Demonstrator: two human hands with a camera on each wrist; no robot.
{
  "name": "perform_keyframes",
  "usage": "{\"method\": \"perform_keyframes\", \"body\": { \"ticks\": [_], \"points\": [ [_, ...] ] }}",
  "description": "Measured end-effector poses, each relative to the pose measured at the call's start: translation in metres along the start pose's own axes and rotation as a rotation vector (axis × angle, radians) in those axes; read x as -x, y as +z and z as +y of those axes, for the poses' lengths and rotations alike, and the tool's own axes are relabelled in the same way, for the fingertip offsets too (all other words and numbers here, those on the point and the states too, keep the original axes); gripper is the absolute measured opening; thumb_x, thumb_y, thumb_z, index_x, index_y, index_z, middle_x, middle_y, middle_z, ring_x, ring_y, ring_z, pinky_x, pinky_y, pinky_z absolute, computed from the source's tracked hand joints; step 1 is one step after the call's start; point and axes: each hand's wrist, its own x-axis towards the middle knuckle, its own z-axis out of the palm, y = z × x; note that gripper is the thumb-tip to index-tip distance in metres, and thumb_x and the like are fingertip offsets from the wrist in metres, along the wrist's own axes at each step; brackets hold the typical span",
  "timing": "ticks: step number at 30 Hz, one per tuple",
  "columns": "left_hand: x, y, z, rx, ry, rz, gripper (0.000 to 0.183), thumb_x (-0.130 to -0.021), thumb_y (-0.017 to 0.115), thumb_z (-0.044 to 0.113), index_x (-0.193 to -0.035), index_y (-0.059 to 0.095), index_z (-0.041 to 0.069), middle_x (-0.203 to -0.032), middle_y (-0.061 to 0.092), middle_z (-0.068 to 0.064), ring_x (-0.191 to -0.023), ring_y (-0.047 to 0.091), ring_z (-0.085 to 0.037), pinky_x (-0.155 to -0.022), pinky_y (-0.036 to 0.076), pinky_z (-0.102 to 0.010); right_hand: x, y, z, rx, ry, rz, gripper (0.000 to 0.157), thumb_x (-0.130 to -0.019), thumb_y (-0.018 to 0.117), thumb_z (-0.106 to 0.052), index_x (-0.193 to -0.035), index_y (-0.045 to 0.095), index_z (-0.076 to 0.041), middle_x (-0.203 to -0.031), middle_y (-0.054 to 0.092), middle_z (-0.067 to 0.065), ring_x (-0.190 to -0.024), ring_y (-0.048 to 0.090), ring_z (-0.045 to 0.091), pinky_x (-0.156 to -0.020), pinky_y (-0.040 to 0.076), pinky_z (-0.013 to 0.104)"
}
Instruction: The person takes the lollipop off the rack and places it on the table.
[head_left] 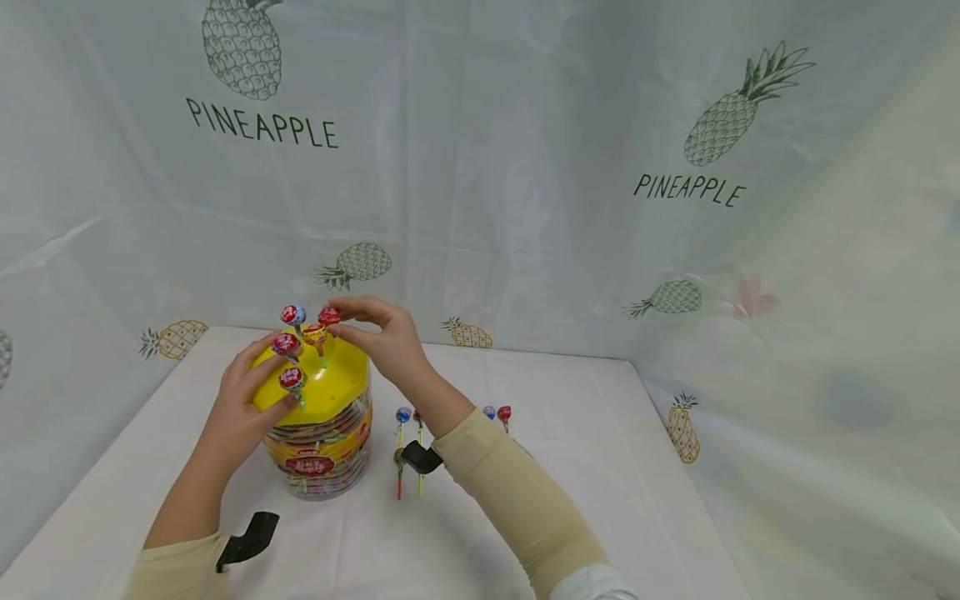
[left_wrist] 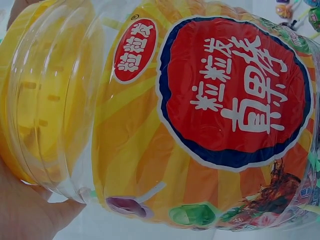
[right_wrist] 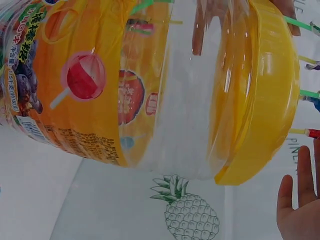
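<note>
A clear plastic lollipop jar with a domed yellow lid stands on the white table. Several wrapped lollipops stick upright out of the lid. My left hand holds the lid's left side, fingers over the top and thumb on the front. My right hand pinches a red lollipop at the lid's far side. The left wrist view is filled by the jar's red label, with my palm against the lid. The right wrist view shows the lid and green lollipop sticks.
Several loose lollipops lie on the table just right of the jar, under my right forearm. A pineapple-print cloth hangs behind and to the right. The white table top stretches to the right.
</note>
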Motion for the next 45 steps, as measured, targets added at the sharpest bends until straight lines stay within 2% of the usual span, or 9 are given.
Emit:
{"method": "perform_keyframes", "body": {
  "ticks": [9,17,25,30,37,45],
  "points": [
    [0.003,0.004,-0.001,0.001,-0.005,0.001,0.054,-0.083,0.067,0.005,-0.135,0.051,-0.004,-0.158,0.019,-0.013,-0.139,0.012,-0.047,-0.09,0.037,-0.075,0.007,-0.005,-0.005,-0.165,0.0,0.039,0.029,-0.093,0.065,-0.007,-0.121,0.068,-0.006,-0.114,0.069,0.002,-0.096,0.065,0.007,-0.087,0.054,0.026],
    [0.003,0.005,-0.002,-0.001,0.003,0.004,0.054,-0.084,0.066,0.004,-0.135,0.051,-0.004,-0.158,0.019,-0.013,-0.14,0.011,-0.047,-0.091,0.034,-0.076,0.018,-0.024,0.0,-0.277,-0.018,0.012,0.03,-0.096,0.058,-0.003,-0.125,0.063,0.002,-0.119,0.064,0.011,-0.095,0.067,0.018,-0.083,0.057,0.039],
    [0.003,0.003,-0.002,-0.01,0.001,0.009,0.053,-0.085,0.065,0.004,-0.135,0.05,-0.004,-0.158,0.018,-0.013,-0.14,0.011,-0.047,-0.093,0.033,-0.076,0.037,-0.045,0.015,-0.312,0.02,-0.027,0.032,-0.098,0.057,-0.009,-0.128,0.06,0.003,-0.121,0.059,0.011,-0.095,0.066,0.02,-0.076,0.058,0.048],
    [0.003,0.002,-0.002,-0.008,0.007,0.013,0.052,-0.086,0.065,0.004,-0.134,0.05,-0.005,-0.158,0.017,-0.014,-0.14,0.011,-0.047,-0.093,0.033,-0.076,0.048,-0.054,0.026,-0.349,0.035,-0.029,0.031,-0.098,0.056,-0.005,-0.127,0.059,0.007,-0.119,0.059,0.013,-0.098,0.067,0.023,-0.083,0.055,0.052],
    [0.002,0.002,-0.002,-0.004,0.008,0.016,0.052,-0.086,0.066,0.005,-0.135,0.05,-0.005,-0.157,0.018,-0.015,-0.14,0.011,-0.047,-0.091,0.034,-0.076,0.064,-0.066,0.038,-0.372,0.121,0.0,0.03,-0.097,0.059,-0.006,-0.124,0.061,0.005,-0.121,0.059,0.014,-0.1,0.067,0.027,-0.088,0.055,0.046],
    [0.001,0.002,0.001,0.0,0.003,0.014,0.052,-0.085,0.066,0.003,-0.135,0.051,-0.004,-0.157,0.019,-0.015,-0.14,0.012,-0.047,-0.09,0.036,-0.075,0.077,-0.074,0.054,-0.34,0.219,0.047,0.025,-0.093,0.065,-0.008,-0.116,0.066,0.003,-0.117,0.063,0.016,-0.098,0.068,0.025,-0.086,0.056,0.047]
  ]
}}
